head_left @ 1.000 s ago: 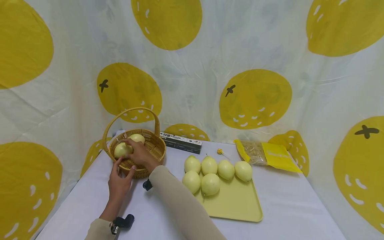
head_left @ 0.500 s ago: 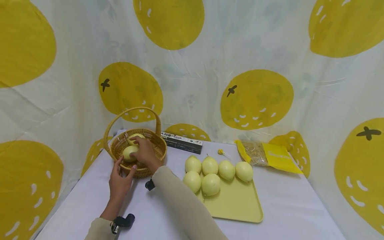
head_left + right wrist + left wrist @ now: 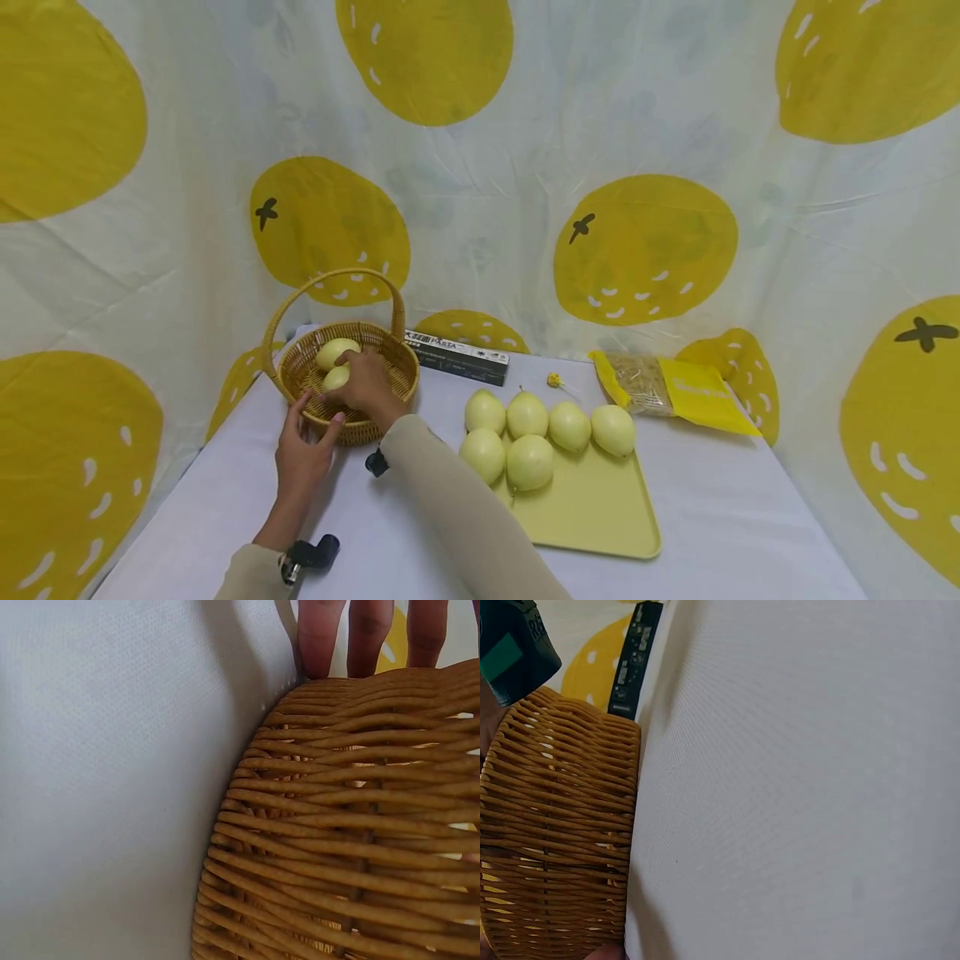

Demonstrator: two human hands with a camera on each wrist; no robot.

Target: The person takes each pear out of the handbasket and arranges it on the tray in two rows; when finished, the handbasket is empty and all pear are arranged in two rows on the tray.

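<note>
My right hand [image 3: 365, 385] is inside the wicker basket [image 3: 408, 374] at the left of the table, gripping a pale yellow pear [image 3: 337, 378]. A second pear [image 3: 336, 353] lies just behind that one. With its thumb and fingers spread on the near left wall, my left hand [image 3: 302, 457] holds the basket from outside. Its fingers [image 3: 369, 634] meet the basket's edge in the right wrist view, their tips hidden. In the left wrist view the basket wall [image 3: 562, 825] fills the left side, with only a thumb tip showing at the bottom.
Several pears [image 3: 530, 462] sit on a yellow tray [image 3: 600, 525] right of centre. Behind stand a black pasta box [image 3: 457, 360], a small lollipop [image 3: 555, 381] and a yellow noodle packet [image 3: 675, 392]. The basket's tall handle [image 3: 341, 272] arches above its rim.
My right hand has moved the pear from the basket's left side rightward and deeper in, close to the other pear. My left hand stays at the basket wall.
</note>
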